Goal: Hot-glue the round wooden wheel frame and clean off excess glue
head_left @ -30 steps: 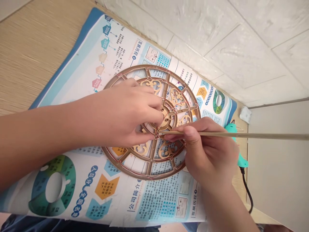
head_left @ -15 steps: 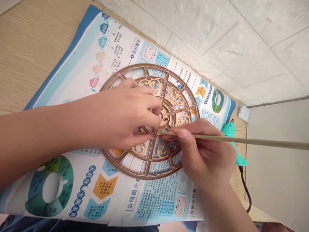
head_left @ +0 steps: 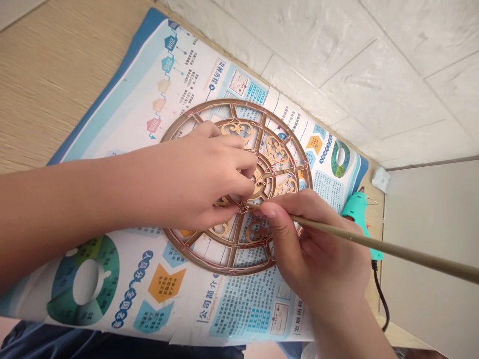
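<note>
A round, openwork wooden frame point(head_left: 239, 259) with brown rings, spokes and gold scrollwork lies flat on a printed blue and white poster point(head_left: 157, 289). My left hand point(head_left: 194, 174) rests on the frame's left half, fingers curled and pressed down near the hub. My right hand point(head_left: 318, 254) pinches a long thin wooden stick point(head_left: 392, 248). The stick's tip touches the frame just below the hub, beside my left fingertips. Its far end runs off the right edge of the picture.
A teal glue gun point(head_left: 357, 209) with a black cord point(head_left: 383, 296) lies right of the poster, partly behind my right hand. A small white object point(head_left: 380, 178) sits by the white brick-pattern wall point(head_left: 355, 60). Wood-grain floor point(head_left: 48, 75) lies to the left.
The stick's far end has dropped, so it now slants down to the right. My right hand has turned and shifted slightly down. My left hand stays on the frame.
</note>
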The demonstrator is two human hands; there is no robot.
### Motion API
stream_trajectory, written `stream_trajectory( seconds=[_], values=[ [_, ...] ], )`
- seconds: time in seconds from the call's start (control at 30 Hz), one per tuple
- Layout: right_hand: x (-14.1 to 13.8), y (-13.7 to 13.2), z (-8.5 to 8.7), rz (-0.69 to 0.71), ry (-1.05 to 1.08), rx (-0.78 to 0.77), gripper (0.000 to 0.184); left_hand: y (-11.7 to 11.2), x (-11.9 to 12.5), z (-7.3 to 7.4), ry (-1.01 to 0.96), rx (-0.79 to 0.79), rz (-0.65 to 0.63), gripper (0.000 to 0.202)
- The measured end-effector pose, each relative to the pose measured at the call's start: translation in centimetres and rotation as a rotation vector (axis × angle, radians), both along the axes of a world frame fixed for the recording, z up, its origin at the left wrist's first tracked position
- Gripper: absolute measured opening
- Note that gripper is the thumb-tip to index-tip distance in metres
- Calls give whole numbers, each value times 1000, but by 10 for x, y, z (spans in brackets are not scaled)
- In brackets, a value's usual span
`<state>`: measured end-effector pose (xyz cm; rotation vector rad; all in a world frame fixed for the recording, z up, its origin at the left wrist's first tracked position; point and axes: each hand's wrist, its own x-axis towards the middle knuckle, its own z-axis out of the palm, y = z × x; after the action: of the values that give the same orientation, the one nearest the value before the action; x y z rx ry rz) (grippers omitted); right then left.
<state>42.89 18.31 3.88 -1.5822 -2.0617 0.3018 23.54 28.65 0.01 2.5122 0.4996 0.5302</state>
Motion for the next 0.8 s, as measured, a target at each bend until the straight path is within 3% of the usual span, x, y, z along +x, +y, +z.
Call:
stream_trajectory(
  seconds=[0.27, 0.67, 0.8],
  values=[
    [-2, 4, -4, -27, 24, 29, 37, 0, 2, 1, 13, -69, 20, 13],
    [1, 10, -14, -103, 148, 27, 45, -1, 0, 1, 50, 1, 16, 7],
    [6, 9, -17, -66, 216, 3, 46, 0, -1, 2, 51, 15, 15, 9]
  ],
)
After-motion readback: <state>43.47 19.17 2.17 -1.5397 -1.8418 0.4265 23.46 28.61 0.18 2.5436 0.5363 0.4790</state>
